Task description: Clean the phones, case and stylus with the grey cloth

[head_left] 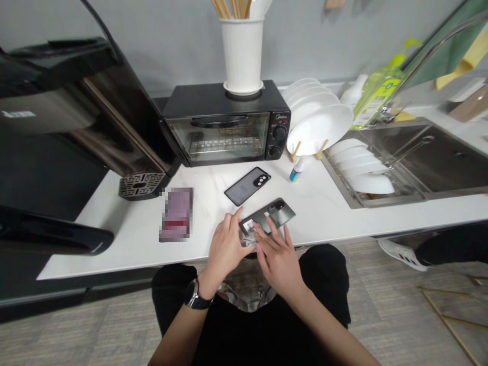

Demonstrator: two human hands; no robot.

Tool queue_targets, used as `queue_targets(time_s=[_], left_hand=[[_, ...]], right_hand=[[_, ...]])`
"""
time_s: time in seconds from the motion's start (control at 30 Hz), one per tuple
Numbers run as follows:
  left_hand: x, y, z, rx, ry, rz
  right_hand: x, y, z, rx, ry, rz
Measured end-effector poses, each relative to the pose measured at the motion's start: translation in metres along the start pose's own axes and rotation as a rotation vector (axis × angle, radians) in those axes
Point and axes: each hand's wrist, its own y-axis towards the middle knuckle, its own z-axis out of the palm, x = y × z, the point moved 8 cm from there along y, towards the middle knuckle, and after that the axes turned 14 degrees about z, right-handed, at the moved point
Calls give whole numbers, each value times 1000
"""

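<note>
A dark grey phone (pixel 284 216) lies back side up near the counter's front edge, its camera block toward the right and a small white label on its back. My left hand (pixel 225 241) grips the phone's left end, thumb at the near edge and fingers at the far edge. My right hand (pixel 280 256) rests over the phone's back with its fingers stretched and spread. Under its fingertips, by the left end, is a crumpled greyish patch (pixel 249 238), perhaps a cloth; I cannot make it out. Behind the phone lies a dark-rimmed translucent phone case (pixel 247 187).
A small blue-labelled bottle (pixel 296 170) stands behind the phone. At left lies a blurred purple packet (pixel 177 213) beside a black drinks machine (pixel 141 184). A toaster oven (pixel 224 122), racked plates (pixel 320 129) and a sink (pixel 438 157) line the back and right. Another person's shoe (pixel 402 254) shows at right.
</note>
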Motion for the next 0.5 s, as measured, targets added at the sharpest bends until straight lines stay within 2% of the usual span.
queue_targets(time_s=[0.13,0.23,0.3,0.4,0.5], left_hand=[[-1,2,1,34,-20,38],[-1,2,0,23,-51,47],[-1,3,0,31,-61,57],[-1,5,0,42,-67,69],[-2,5,2,51,-52,72]], right_hand=[[-52,0,-18,-125,-102,104],[-86,20,-30,-191,-146,210],[-96,38,-33,-202,-138,241],[-85,60,-27,-181,-111,229],[-46,66,-10,-85,-73,121]])
